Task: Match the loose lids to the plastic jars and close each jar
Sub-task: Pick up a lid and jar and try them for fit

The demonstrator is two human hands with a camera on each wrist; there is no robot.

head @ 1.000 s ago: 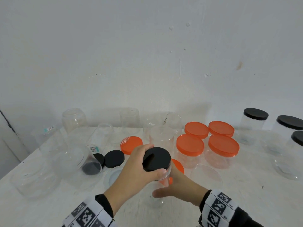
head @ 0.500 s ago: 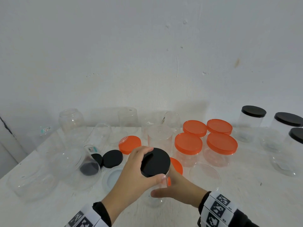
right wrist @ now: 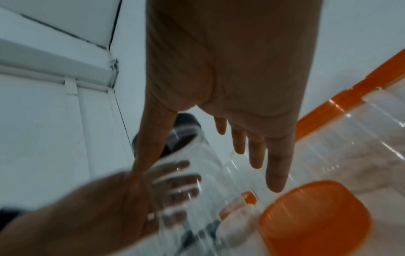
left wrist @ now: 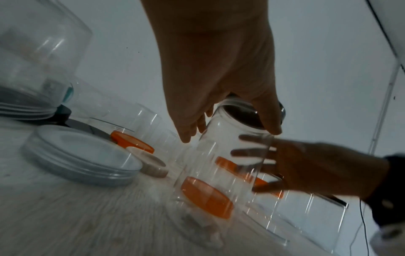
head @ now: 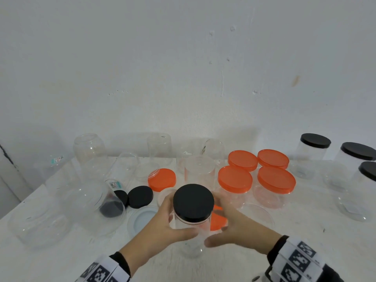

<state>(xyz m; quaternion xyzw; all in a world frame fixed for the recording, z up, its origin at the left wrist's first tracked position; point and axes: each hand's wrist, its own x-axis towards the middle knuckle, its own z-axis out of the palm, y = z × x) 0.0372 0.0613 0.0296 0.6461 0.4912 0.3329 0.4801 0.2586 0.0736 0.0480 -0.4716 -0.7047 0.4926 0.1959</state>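
Observation:
A clear plastic jar point(head: 190, 226) with a black lid point(head: 193, 201) on top stands upright at the table's front centre. My left hand point(head: 162, 224) grips the jar's left side just under the lid, thumb in front. In the left wrist view, the left hand point(left wrist: 219, 78) has thumb and fingers curled round the jar point(left wrist: 230, 147) below the lid point(left wrist: 243, 116). My right hand point(head: 234, 228) lies against the jar's right side. In the right wrist view, the right hand point(right wrist: 230, 69) keeps its fingers straight beside the blurred jar point(right wrist: 197, 173).
Loose on the table are an orange lid point(head: 161, 179), a black lid point(head: 140, 196), a clear lid point(head: 142, 218) and another orange lid point(head: 218, 220) behind the jar. Orange-lidded jars point(head: 235, 179) stand to the right, black-lidded jars point(head: 315, 140) at far right, and open clear jars point(head: 89, 151) to the left.
My left hand has slid off the black lid's top down onto the jar's body. The whole lid now shows. My right hand stays at the jar's right side.

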